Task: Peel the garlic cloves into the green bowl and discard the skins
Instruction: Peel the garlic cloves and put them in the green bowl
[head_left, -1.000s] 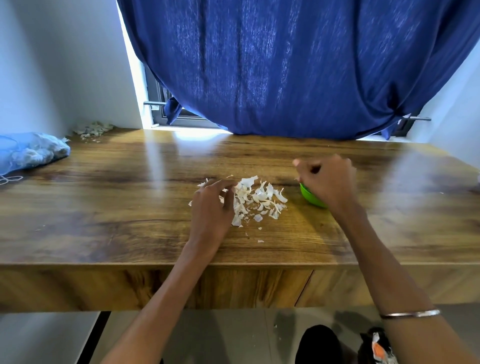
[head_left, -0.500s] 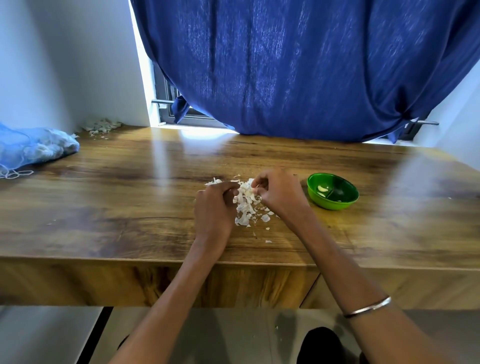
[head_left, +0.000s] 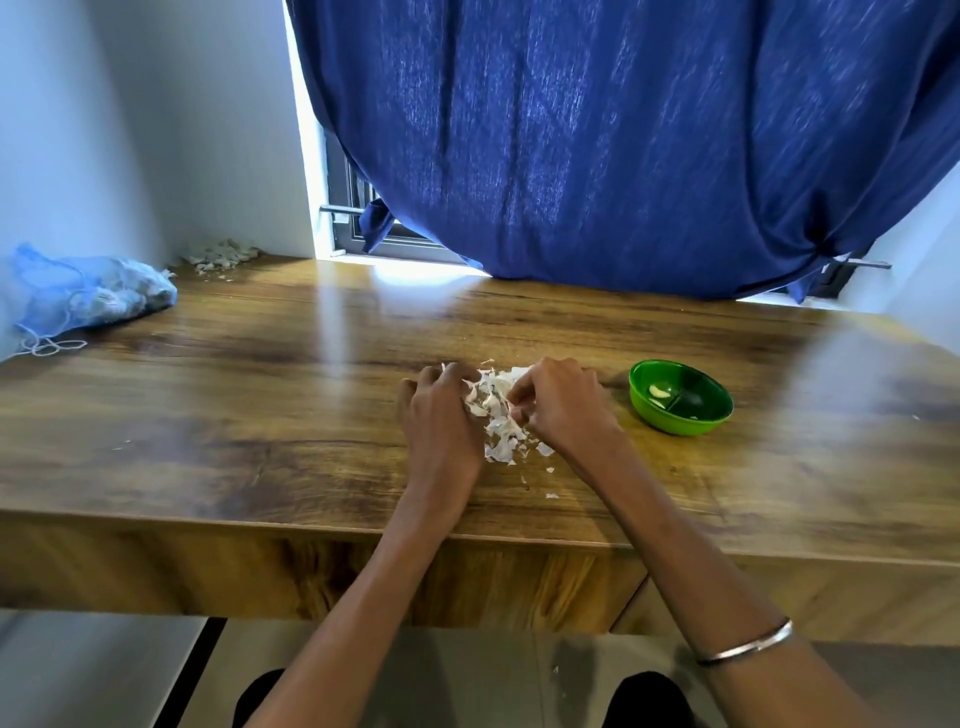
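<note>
A pile of white garlic skins (head_left: 496, 415) lies on the wooden table (head_left: 260, 415) near its front edge. My left hand (head_left: 441, 421) presses against the pile's left side with curled fingers. My right hand (head_left: 563, 405) closes in from the right, its fingertips curled into the skins. The pile is bunched between both hands, which hide part of it. The green bowl (head_left: 675, 427) stands just right of my right hand, apart from it, with peeled cloves (head_left: 660, 391) inside.
A blue mesh bag (head_left: 88, 296) lies at the table's far left. A second heap of skins (head_left: 221, 254) sits in the back left corner. A blue curtain (head_left: 623, 156) hangs behind the table. Small flakes (head_left: 550, 494) are scattered near the front edge.
My right hand left the green bowl and came back left to the skin pile. Both hands have closed in, bunching the skins into a narrower heap.
</note>
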